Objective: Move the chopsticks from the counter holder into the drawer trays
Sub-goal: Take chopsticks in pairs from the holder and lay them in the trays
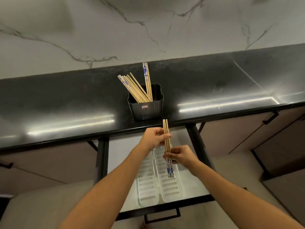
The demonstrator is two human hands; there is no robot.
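Placement step: fingers of left hand (154,136) and right hand (180,156) pinch pale wooden chopsticks with blue-patterned ends (167,142) above white slotted plastic trays (170,185) in the open drawer (196,182); more stand in the black ribbed plastic holder (146,109) on the glossy black worktop (66,100) at twelve o'clock; next, probably, lowering them flat into a tray.

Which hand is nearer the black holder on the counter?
Left. The left hand sits just below the holder at the counter edge; the right hand is farther down, over the drawer.

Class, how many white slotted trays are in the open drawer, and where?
2. The left tray lies beside the right tray, which sits under the held chopsticks; both far ends are partly hidden.
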